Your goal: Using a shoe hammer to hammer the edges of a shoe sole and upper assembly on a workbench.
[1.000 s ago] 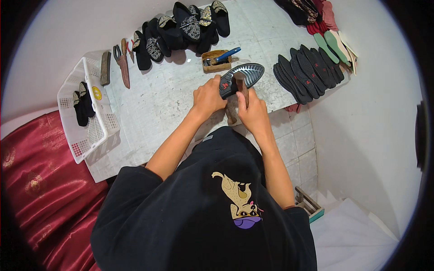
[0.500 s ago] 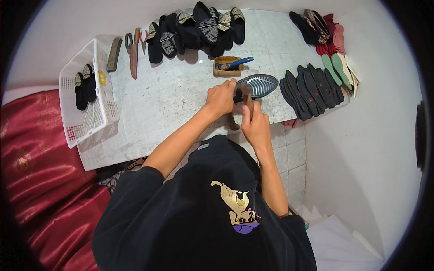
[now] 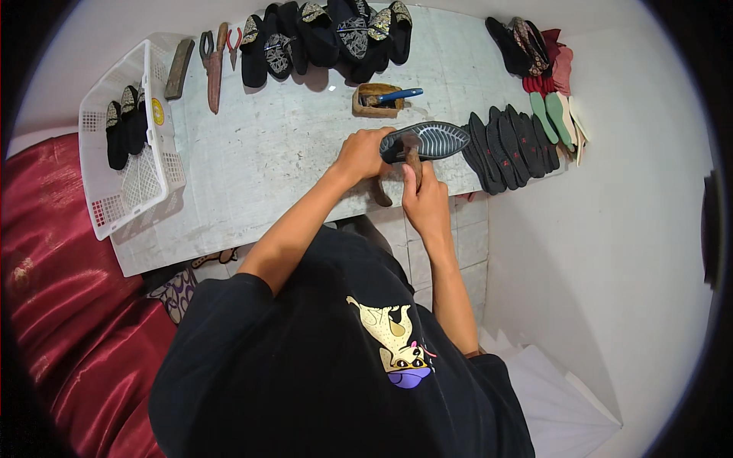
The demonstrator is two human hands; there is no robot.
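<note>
A dark shoe (image 3: 445, 140) lies sole up near the front edge of the table, its ribbed grey outsole showing. My left hand (image 3: 362, 156) is closed round the shoe's left end. In my right hand (image 3: 426, 200) is a hammer (image 3: 414, 160), gripped by its wooden handle. The blurred hammer head is over the left part of the sole; whether it touches cannot be seen. Just below the shoe, a curved brown piece (image 3: 382, 194) sticks out at the table's edge, its upper part hidden.
Black soles (image 3: 508, 149) lie right of the shoe, with green insoles (image 3: 544, 116) beyond. A brown box (image 3: 368, 109) with a blue-handled tool stands behind. Finished-looking slippers (image 3: 314, 40) line the back. A white basket (image 3: 156, 153), scissors (image 3: 206, 47) and red pliers (image 3: 234, 49) are left.
The view has shifted, so the table's things sit slightly left and higher. The hammer stays over the sole, and both hands keep their holds.
</note>
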